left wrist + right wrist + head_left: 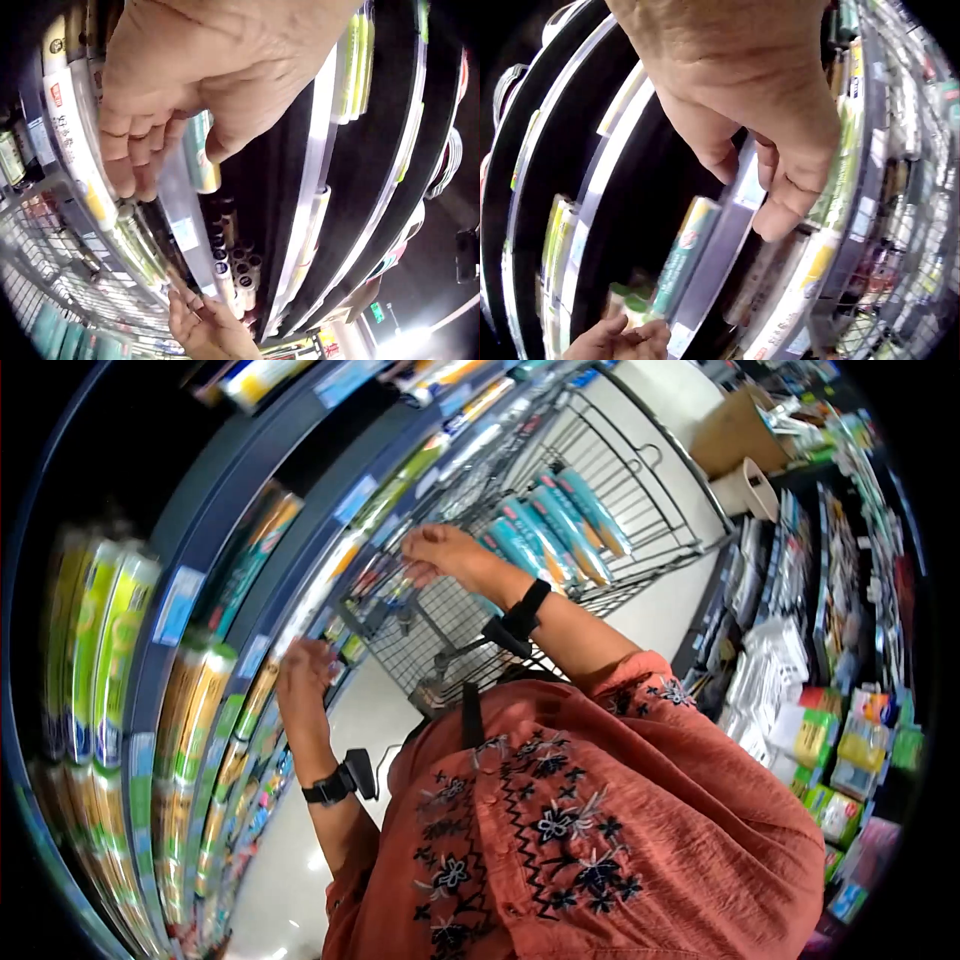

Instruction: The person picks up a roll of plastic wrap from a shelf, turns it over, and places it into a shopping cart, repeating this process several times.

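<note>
Hanging in front of the shelf point(716, 259), the left hand point(199, 79) has its fingers loosely bent and the thumb set apart from them. In the left wrist view a turquoise packet point(684, 259) shows behind the gap between thumb and fingers. That packet sits on the shelf, along its pale front edge; in the right wrist view it shows just above the left hand. Contact between hand and packet cannot be told for sure, as the head view is blurred here.

Right hand point(746, 97): held out on the cart side of the left hand, palm down, fingers curved loosely, thumb apart. In its wrist view the fingertips show near a white packet point(802, 289) with a yellow band.

Cart point(430, 630): wire, alongside the shelf, beyond the person's forearms. Inside it, several turquoise packets point(595, 510) with orange ends lie side by side.

Other shelf stock: green packets point(125, 650) at far left of the head view, beside a blue price label point(180, 605); tubes point(244, 274) with round ends, stacked, in the left wrist view.

Person: red shirt point(620, 810) with dark floral embroidery, a black band point(525, 615) on each wrist. Across the aisle: a cardboard box point(735, 435) and white packs point(770, 670).
</note>
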A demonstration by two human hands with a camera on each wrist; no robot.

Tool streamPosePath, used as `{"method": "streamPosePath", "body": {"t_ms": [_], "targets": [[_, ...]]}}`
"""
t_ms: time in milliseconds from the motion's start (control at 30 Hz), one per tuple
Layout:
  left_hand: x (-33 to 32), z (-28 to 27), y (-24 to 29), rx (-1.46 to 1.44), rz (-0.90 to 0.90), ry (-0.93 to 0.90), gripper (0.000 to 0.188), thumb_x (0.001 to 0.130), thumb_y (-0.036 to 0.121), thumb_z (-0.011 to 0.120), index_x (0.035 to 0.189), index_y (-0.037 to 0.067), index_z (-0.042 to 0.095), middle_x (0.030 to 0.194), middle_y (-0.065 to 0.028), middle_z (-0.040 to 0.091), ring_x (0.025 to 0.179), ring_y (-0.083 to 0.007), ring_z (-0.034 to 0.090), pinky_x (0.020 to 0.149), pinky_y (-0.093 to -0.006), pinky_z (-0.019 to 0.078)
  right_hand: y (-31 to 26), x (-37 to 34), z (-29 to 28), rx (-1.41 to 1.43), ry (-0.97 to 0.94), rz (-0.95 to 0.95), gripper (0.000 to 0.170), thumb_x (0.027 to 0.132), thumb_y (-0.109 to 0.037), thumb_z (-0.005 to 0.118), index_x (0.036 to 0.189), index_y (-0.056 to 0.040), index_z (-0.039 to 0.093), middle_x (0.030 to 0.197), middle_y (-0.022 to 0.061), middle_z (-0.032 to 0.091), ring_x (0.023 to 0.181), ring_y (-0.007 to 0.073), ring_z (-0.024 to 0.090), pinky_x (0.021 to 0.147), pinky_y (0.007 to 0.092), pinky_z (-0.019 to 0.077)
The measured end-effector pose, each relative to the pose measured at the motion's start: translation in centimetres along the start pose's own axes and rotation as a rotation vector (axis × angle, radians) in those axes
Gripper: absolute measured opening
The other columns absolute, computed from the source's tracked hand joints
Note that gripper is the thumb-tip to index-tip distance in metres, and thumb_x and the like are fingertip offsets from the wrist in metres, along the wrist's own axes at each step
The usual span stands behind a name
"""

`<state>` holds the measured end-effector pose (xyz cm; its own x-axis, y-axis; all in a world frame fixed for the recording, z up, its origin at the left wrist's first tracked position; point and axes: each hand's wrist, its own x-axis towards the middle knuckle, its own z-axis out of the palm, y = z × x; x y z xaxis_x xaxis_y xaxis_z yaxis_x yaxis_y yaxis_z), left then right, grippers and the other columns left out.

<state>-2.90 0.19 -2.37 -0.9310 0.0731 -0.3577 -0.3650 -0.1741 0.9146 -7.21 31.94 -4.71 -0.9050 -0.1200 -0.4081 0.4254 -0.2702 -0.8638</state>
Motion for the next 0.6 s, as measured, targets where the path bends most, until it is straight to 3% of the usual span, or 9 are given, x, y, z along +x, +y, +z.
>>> {"method": "streamPosePath", "body": {"t_ms": [100,267,400,467,533,600], "targets": [[-0.8,3.4,-0.8,0.168,-0.209,-0.090,0.043,0.101,0.035,0.059,0.127,0.000,0.057,0.113,-0.0127,0.066,0.096,-0.0196,0.067,0.082,-0.0333,0.0544,2.4,-2.3,-6.0,-0.061,0.153,0.081,0.031,0.093,-0.023,0.068,0.113,-0.0010,0.060,0.102,0.0079,0.064,0.091,0.0198,0.068,0.075,0.0339,0.0591],[-0.7,9.0,-2.3,0.234,-0.237,-0.235,0.044,0.101,0.035,0.057,0.128,-0.001,0.056,0.112,-0.0140,0.066,0.098,-0.0206,0.067,0.082,-0.0325,0.0537,5.5,-6.6,-17.9,-0.048,0.472,0.092,0.019,0.090,-0.021,0.069,0.098,-0.0053,0.061,0.092,0.0042,0.063,0.083,0.0164,0.065,0.071,0.0306,0.0568],[-0.3,14.5,-2.1,0.280,-0.246,-0.290,0.045,0.102,0.034,0.057,0.129,-0.001,0.055,0.113,-0.0147,0.065,0.099,-0.0210,0.067,0.083,-0.0326,0.0536,6.3,-8.5,-27.4,-0.262,0.637,0.051,0.027,0.088,-0.026,0.072,0.097,-0.0022,0.062,0.087,0.0059,0.063,0.081,0.0164,0.063,0.069,0.0318,0.0535],[0.1,17.0,-2.4,0.301,-0.254,-0.314,0.045,0.102,0.034,0.056,0.129,-0.002,0.055,0.113,-0.0151,0.065,0.099,-0.0212,0.067,0.084,-0.0326,0.0537,7.0,-8.3,-31.2,-0.620,0.871,-0.042,0.055,0.078,-0.031,0.079,0.113,0.0077,0.062,0.105,0.0235,0.070,0.093,0.0360,0.068,0.085,0.0416,0.0534],[0.6,19.0,-3.1,0.312,-0.268,-0.343,0.045,0.102,0.033,0.056,0.130,-0.002,0.054,0.114,-0.0153,0.065,0.099,-0.0215,0.067,0.084,-0.0326,0.0538,3.9,-9.4,-32.0,-0.875,0.891,0.131,0.060,0.076,-0.034,0.080,0.115,0.0075,0.061,0.111,0.0278,0.067,0.102,0.0395,0.067,0.089,0.0431,0.0530],[0.9,20.8,-3.9,0.299,-0.268,-0.368,0.043,0.102,0.032,0.056,0.130,-0.002,0.054,0.113,-0.0149,0.065,0.097,-0.0208,0.067,0.082,-0.0322,0.0548,3.8,-8.6,-33.8,-0.978,0.906,0.262,0.064,0.076,-0.038,0.081,0.119,0.0050,0.059,0.119,0.0260,0.062,0.110,0.0408,0.062,0.094,0.0444,0.0526]]}}
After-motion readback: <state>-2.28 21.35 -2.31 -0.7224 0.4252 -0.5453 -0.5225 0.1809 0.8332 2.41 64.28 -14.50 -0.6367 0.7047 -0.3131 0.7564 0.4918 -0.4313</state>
